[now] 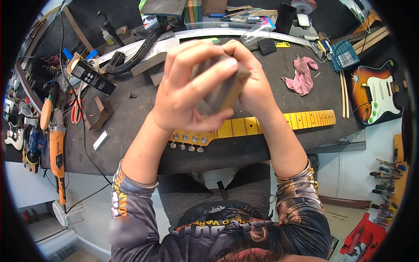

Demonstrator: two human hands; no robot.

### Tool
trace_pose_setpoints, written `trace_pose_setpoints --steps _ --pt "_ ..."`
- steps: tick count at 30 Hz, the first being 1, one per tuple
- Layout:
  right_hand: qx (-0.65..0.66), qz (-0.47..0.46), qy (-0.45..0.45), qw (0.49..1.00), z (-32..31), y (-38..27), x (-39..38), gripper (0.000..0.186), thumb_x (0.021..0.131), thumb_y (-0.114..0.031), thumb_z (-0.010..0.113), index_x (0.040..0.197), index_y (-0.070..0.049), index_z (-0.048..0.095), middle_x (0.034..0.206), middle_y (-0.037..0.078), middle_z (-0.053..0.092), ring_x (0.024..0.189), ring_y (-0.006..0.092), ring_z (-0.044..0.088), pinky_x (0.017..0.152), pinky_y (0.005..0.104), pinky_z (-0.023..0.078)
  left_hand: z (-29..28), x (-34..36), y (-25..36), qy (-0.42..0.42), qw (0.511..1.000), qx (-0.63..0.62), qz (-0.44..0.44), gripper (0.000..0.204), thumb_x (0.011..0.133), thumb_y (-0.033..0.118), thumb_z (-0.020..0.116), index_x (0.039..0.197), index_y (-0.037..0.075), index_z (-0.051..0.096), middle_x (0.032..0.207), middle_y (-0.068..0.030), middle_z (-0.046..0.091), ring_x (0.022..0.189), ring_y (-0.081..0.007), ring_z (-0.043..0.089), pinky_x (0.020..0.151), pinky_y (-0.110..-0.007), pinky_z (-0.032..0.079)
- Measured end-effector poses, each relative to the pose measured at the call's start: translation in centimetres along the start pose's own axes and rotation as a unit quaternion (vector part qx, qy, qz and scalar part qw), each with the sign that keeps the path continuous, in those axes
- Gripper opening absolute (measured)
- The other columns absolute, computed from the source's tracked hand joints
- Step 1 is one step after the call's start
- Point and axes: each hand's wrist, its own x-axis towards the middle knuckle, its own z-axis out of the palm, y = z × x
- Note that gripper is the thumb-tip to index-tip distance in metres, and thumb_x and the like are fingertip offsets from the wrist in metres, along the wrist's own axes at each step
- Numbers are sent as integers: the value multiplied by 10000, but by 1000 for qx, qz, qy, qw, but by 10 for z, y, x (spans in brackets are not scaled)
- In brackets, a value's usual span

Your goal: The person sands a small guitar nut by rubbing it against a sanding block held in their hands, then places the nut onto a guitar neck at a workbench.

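Both hands are raised over the dark workbench [131, 153], holding a rectangular block [225, 94] between them. The block has a grey face and a yellowish-brown, wood-like edge, and motion blurs it. My left hand [181, 89] spreads its fingers across the block's face, thumb at the near end. My right hand [255, 85] closes around its far right side, with part of the grip hidden. Below them a yellow maple guitar neck [238, 128] lies across the bench, its headstock with metal tuners [190, 138] to the left and its fretted end to the right.
Left on the bench are an orange angle grinder [56, 148], red-handled pliers [76, 109], a black box [92, 78] and a brown curved block [99, 114]. A pink cloth [302, 76] and sunburst guitar body [377, 98] lie right. A long ruler [209, 32] runs along the back.
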Motion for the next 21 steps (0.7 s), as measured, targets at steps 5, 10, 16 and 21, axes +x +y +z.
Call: trace_pose_setpoints --steps 5,10,16,21 --pt "-65 -16 18 998 2 -4 1 95 1069 -104 637 1099 -14 630 1068 30 630 1063 103 603 942 291 510 -4 -8 -20 22 990 73 -118 750 905 498 782 1452 16 608 1388 -208 580 1245 -349 593 1041 -453 507" --pt "-277 -206 50 937 -2 -5 5 88 973 -32 657 1050 -68 636 988 68 615 933 261 615 951 381 412 -2 3 2 13 999 27 -38 723 777 402 853 1413 100 689 1331 -155 624 1184 -349 584 1042 -456 473" --pt "-298 -194 44 934 -1 -6 3 77 1008 -80 669 1081 -68 647 989 38 626 967 213 615 959 362 415 -1 -3 -14 65 994 26 -79 749 807 403 856 1445 71 645 1354 -167 592 1227 -349 567 1048 -453 481" --pt "154 -15 -18 988 4 4 -1 100 1082 -137 641 1163 -78 650 1081 -8 635 1006 126 607 979 312 462 0 -3 -11 28 999 3 -38 726 810 390 865 1427 71 652 1388 -190 567 1270 -371 555 1060 -477 485"
